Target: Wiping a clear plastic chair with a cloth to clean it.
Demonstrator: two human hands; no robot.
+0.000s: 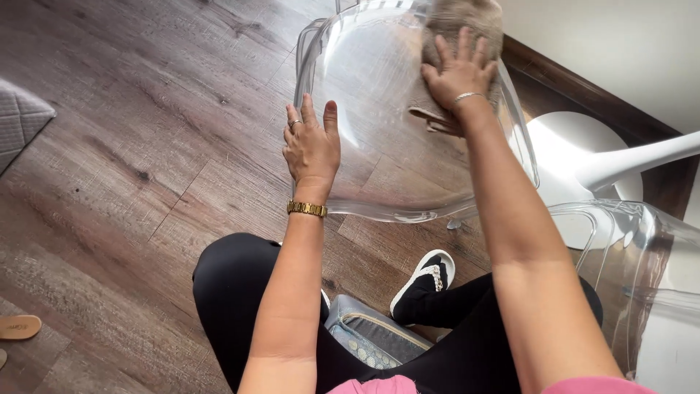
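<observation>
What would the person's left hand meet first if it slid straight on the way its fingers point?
The left hand lies flat on the clear plastic chair, fingers pointing up the picture. It would probably meet only more clear plastic, then the chair's curved upper rim; depth is uncertain.

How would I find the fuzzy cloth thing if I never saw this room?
Start at the big see-through plastic chair over the wooden floor. Follow the right hand to the chair's far side, where it presses flat on a brownish-grey cloth. It is the only soft, fuzzy thing there; everything around it is clear and shiny.
</observation>
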